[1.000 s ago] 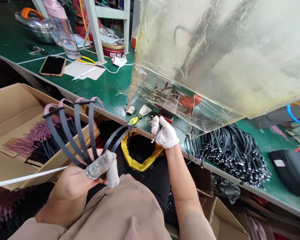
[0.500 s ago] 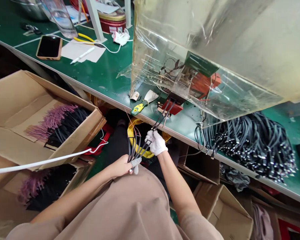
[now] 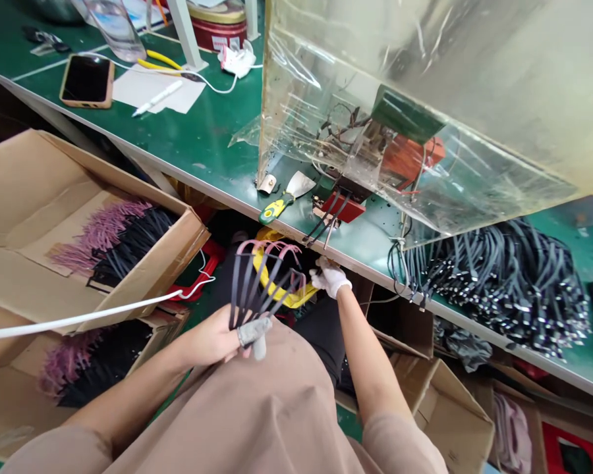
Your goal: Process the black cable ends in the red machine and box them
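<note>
My left hand (image 3: pixel 215 339), with grey cots on two fingertips, is closed on a fan of several flat black cables with pink ends (image 3: pixel 259 273), held just above my lap. My right hand (image 3: pixel 330 276), in a white glove, is closed round the far ends of these cables below the bench edge. Above it, a few black cables (image 3: pixel 329 220) sit plugged into a red fixture (image 3: pixel 343 205) under a clear plastic shield (image 3: pixel 425 99).
An open cardboard box (image 3: pixel 39 197) of pink and black cables stands at the left, with another box (image 3: pixel 54 365) below it. A heap of black cables (image 3: pixel 499 276) lies on the green bench (image 3: pixel 202 151) at the right. A phone (image 3: pixel 86 79), paper, pen and scraper (image 3: pixel 284 197) lie on the bench.
My right hand dropped from the red fixture to below the bench edge. My left hand lowered the cable fan toward my lap. The view shifted down and closer to the fixture.
</note>
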`<state>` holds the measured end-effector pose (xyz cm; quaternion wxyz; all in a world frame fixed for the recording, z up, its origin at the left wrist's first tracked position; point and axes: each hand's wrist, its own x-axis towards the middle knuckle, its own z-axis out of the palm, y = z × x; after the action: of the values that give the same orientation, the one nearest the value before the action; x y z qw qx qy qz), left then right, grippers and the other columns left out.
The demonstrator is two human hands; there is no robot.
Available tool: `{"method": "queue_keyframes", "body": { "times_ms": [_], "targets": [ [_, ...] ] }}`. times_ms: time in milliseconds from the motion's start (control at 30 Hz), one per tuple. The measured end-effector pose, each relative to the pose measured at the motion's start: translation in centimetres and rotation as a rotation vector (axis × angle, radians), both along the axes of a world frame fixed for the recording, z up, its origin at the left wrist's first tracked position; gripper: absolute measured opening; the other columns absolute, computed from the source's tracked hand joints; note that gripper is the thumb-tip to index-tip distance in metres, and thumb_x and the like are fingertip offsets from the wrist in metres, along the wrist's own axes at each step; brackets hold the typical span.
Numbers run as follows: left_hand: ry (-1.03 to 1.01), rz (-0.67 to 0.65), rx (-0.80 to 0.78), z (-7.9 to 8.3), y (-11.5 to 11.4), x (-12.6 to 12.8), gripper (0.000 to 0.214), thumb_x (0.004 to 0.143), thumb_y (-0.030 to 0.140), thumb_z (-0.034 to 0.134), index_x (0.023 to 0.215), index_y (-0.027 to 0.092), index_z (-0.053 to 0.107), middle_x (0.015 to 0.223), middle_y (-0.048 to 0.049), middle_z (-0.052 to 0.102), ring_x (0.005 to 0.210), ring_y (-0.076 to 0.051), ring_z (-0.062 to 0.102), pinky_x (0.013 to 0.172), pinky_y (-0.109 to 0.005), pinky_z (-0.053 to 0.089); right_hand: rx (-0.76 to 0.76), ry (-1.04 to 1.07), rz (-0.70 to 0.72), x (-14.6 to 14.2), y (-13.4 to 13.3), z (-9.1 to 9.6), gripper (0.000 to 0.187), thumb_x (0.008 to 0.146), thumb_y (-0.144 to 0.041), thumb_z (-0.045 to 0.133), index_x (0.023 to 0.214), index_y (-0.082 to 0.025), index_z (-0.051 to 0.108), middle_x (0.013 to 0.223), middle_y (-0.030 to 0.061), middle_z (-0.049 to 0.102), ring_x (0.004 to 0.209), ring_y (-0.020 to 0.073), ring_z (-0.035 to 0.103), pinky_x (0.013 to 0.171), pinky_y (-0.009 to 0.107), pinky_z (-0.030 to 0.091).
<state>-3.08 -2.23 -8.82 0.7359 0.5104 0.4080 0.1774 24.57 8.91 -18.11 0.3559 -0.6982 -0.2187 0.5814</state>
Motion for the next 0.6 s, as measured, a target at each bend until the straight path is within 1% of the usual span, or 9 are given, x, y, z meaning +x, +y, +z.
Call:
{"method": "queue_keyframes", "body": {
  "times_ms": [67, 133, 200, 300, 400, 467, 500, 567, 600],
  "targets": [
    [-0.043, 0.124, 0.046, 0.9, 0.7, -0.4, 0.055, 0.091, 0.06, 0.061, 0.06, 0.015, 0.072, 0.049, -0.0055, 0.062, 0.035, -0.009, 0.043, 0.036, -0.021, 0.032, -0.064, -0.063, 0.119, 0.7, -0.6, 0.8, 0.03, 0.086, -0.047, 0.074, 0.08, -0.022, 0.058, 0.052, -0.0033, 0.056, 0.047, 0.0127, 0.054, 0.046, 0.023, 0.043],
    [-0.113, 0.192, 0.083, 1.4, 1.4, -0.3, 0.055, 0.092, 0.059, 0.061, 0.061, 0.014, 0.07, 0.048, -0.0042, 0.06, 0.036, -0.009, 0.048, 0.039, -0.021, 0.038, -0.105, -0.111, 0.2, 1.5, -1.4, 1.9, 0.027, 0.085, -0.042, 0.076, 0.078, -0.019, 0.062, 0.053, -0.0015, 0.059, 0.051, 0.0139, 0.058, 0.05, 0.023, 0.045],
    [-0.181, 0.243, 0.102, 1.7, 2.2, 0.1, 0.047, 0.094, 0.054, 0.062, 0.072, 0.014, 0.073, 0.052, -0.0031, 0.063, 0.039, -0.01, 0.055, 0.043, -0.02, 0.043, -0.09, -0.129, 0.254, 2.4, -2.2, 3.7, 0.025, 0.083, -0.039, 0.078, 0.081, -0.018, 0.066, 0.058, 0.0, 0.063, 0.052, 0.0138, 0.06, 0.051, 0.023, 0.047],
    [-0.262, 0.319, 0.052, 1.7, 2.9, 1.0, 0.032, 0.09, 0.047, 0.07, 0.1, 0.017, 0.077, 0.069, -0.0044, 0.074, 0.053, -0.017, 0.068, 0.051, -0.023, 0.054, 0.053, -0.109, 0.313, 4.1, -3.4, 7.5, 0.029, 0.079, -0.04, 0.082, 0.093, -0.017, 0.07, 0.072, 0.0035, 0.072, 0.055, 0.0139, 0.062, 0.053, 0.025, 0.052],
    [-0.31, 0.371, -0.005, 1.4, 3.4, 1.8, 0.03, 0.084, 0.042, 0.079, 0.105, 0.02, 0.078, 0.091, -0.0099, 0.079, 0.075, -0.023, 0.076, 0.071, -0.032, 0.064, 0.225, -0.191, 0.242, 5.9, -4.4, 11.8, 0.035, 0.073, -0.041, 0.084, 0.096, -0.018, 0.072, 0.078, 0.0055, 0.074, 0.056, 0.015, 0.063, 0.055, 0.028, 0.055],
    [-0.337, 0.369, 0.028, 1.1, 3.7, 2.2, 0.031, 0.082, 0.041, 0.081, 0.105, 0.02, 0.079, 0.095, -0.0121, 0.079, 0.083, -0.025, 0.076, 0.08, -0.035, 0.064, 0.324, -0.418, 0.109, 7.5, -4.7, 14.4, 0.034, 0.075, -0.043, 0.08, 0.097, -0.019, 0.073, 0.079, 0.0055, 0.074, 0.058, 0.0161, 0.062, 0.057, 0.03, 0.055],
    [-0.355, 0.361, 0.053, 1.1, 3.8, 2.4, 0.032, 0.081, 0.04, 0.082, 0.106, 0.019, 0.079, 0.093, -0.0122, 0.079, 0.082, -0.025, 0.076, 0.078, -0.033, 0.064, 0.359, -0.583, 0.04, 8.4, -4.7, 15.4, 0.032, 0.078, -0.044, 0.076, 0.1, -0.02, 0.074, 0.081, 0.0055, 0.074, 0.06, 0.0172, 0.063, 0.061, 0.032, 0.055],
    [-0.401, 0.37, 0.087, 1.1, 4.1, 2.7, 0.032, 0.08, 0.039, 0.083, 0.104, 0.019, 0.08, 0.082, -0.0099, 0.077, 0.071, -0.02, 0.072, 0.067, -0.026, 0.061, 0.373, -0.945, -0.061, 10.7, -4.1, 16.6, 0.032, 0.086, -0.045, 0.066, 0.106, -0.022, 0.076, 0.089, 0.0063, 0.075, 0.073, 0.0205, 0.066, 0.074, 0.035, 0.056],
    [-0.426, 0.387, 0.094, 1.3, 4.2, 2.9, 0.03, 0.081, 0.039, 0.083, 0.103, 0.019, 0.08, 0.075, -0.0078, 0.075, 0.065, -0.016, 0.068, 0.062, -0.023, 0.059, 0.346, -1.106, -0.071, 12.0, -3.4, 16.8, 0.033, 0.089, -0.043, 0.062, 0.109, -0.022, 0.076, 0.095, 0.0072, 0.076, 0.083, 0.0224, 0.068, 0.081, 0.036, 0.054]
  ]
}}
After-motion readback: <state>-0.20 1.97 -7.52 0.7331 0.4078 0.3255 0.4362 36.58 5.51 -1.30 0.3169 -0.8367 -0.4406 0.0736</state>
